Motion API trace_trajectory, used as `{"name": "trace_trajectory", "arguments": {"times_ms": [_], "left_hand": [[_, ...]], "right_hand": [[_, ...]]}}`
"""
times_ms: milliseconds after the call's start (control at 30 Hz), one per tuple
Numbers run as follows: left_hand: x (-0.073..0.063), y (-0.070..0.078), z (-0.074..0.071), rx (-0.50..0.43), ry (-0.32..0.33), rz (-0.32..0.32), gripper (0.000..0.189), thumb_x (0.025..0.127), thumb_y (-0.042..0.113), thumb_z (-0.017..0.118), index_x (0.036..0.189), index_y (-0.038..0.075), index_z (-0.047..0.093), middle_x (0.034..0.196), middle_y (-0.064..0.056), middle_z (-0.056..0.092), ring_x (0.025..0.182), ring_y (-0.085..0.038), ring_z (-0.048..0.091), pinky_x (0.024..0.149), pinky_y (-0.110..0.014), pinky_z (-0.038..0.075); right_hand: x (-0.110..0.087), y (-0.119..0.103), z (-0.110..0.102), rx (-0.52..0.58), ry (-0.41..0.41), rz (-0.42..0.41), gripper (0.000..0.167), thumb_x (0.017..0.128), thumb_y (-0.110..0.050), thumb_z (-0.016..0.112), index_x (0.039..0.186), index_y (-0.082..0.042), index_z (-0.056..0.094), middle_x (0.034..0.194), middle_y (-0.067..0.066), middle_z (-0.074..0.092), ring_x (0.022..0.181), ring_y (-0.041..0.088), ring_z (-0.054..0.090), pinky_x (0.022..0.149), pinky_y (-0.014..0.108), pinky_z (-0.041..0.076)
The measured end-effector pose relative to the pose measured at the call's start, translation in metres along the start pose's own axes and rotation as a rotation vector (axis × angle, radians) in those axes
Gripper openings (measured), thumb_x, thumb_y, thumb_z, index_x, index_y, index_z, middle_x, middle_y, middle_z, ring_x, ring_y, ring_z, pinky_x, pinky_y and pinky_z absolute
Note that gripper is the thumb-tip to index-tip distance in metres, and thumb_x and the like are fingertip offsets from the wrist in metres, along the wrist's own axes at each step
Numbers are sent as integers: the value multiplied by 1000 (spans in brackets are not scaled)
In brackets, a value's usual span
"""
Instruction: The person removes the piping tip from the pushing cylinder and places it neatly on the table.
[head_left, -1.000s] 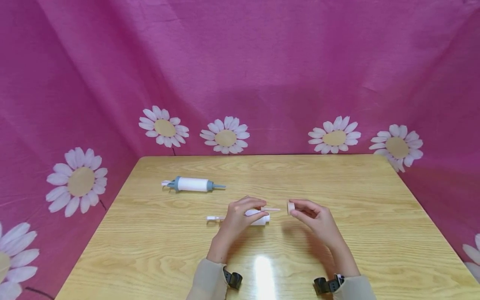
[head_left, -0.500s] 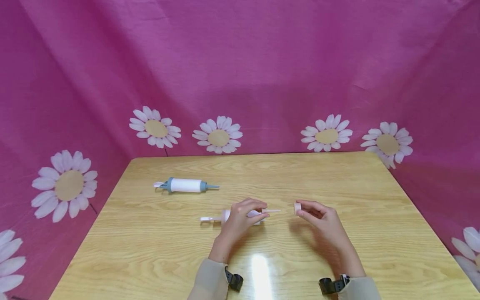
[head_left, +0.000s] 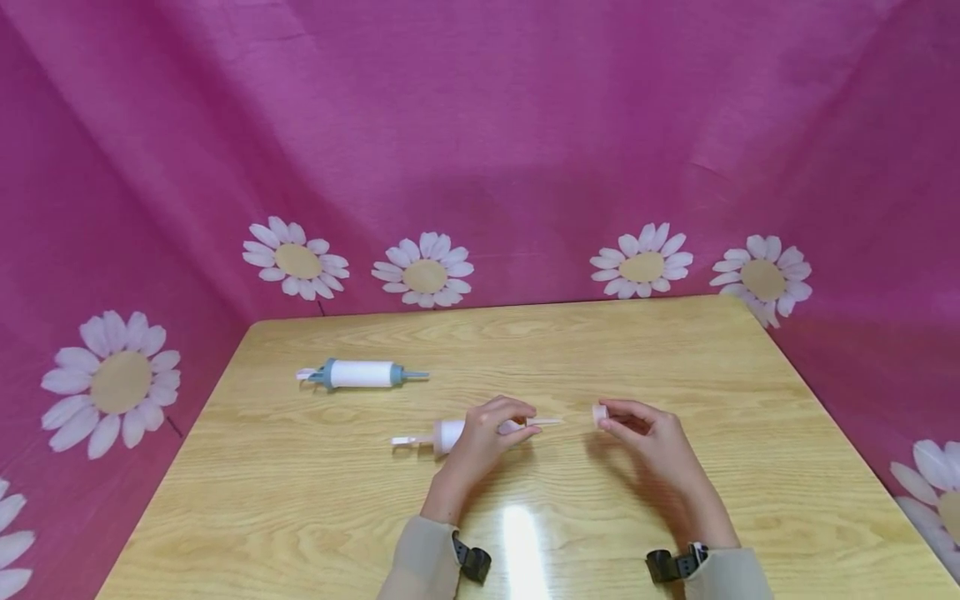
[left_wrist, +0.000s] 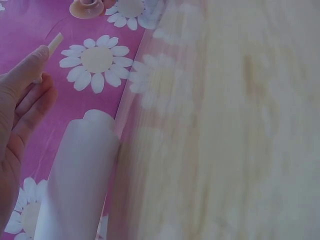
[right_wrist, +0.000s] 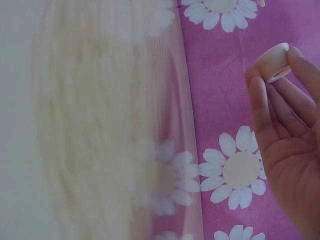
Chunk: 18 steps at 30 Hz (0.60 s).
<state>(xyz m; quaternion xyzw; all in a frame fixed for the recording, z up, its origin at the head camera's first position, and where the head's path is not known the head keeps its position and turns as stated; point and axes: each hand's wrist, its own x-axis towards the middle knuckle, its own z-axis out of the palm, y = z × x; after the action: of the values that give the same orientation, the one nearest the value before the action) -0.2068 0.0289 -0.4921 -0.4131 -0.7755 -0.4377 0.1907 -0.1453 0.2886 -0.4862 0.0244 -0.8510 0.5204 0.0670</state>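
In the head view my left hand (head_left: 483, 433) pinches a slim, pale pointed nozzle (head_left: 543, 421) between thumb and fingers, its thin end toward the right. Across a small gap, my right hand (head_left: 648, 437) holds a short, pale ring-shaped cap (head_left: 600, 415) by its edges. The right wrist view shows this cap (right_wrist: 274, 62) tilted, with an opening on its underside. Behind and below the left hand lies a white syringe-like tube (head_left: 450, 435) with a flange and plunger handle, partly hidden by that hand. Its smooth barrel (left_wrist: 80, 170) fills the lower left wrist view.
A second syringe-like tube (head_left: 363, 373), white with blue-grey ends and a narrow tip, lies farther back on the left. The wooden table (head_left: 675, 350) ends at a pink daisy-print curtain (head_left: 525, 167) behind. Each wrist wears a black strap device (head_left: 474, 562).
The head view has shifted, so table and curtain slide left. My right hand with the cap has drawn slightly rightward, widening the gap to the nozzle; the left hand keeps its pinch.
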Motion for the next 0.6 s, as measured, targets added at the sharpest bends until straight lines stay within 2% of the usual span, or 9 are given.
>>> {"name": "trace_trajectory", "arguments": {"times_ms": [167,400,500,600], "left_hand": [[1,2,3,2,-15,-17,18,80,14,79,94,5,74,93,-6,75,83,-15,70,76,-18,58],[1,0,7,18,-18,-14,17,80,15,79,93,7,74,92,-5,75,82,-14,70,76,-16,57],[2,0,8,17,-17,-5,16,79,14,79,93,6,74,91,-5,75,82,-14,70,76,-16,57],[3,1,8,21,-25,-4,16,80,15,79,92,5,74,90,-5,75,81,-13,69,76,-16,57]], "right_hand": [[2,0,-5,-109,-19,-17,40,92,-27,68,124,-2,66,113,14,72,89,-3,64,78,16,55],[9,1,-5,-307,-56,-106,38,91,-25,69,121,0,67,108,12,73,95,20,69,80,30,59],[11,3,-4,-358,-71,-146,35,91,-21,70,118,1,68,107,14,73,94,23,69,79,34,60],[13,2,-2,-405,-86,-184,33,89,-17,71,115,3,69,104,14,73,89,20,68,74,30,59]]}}
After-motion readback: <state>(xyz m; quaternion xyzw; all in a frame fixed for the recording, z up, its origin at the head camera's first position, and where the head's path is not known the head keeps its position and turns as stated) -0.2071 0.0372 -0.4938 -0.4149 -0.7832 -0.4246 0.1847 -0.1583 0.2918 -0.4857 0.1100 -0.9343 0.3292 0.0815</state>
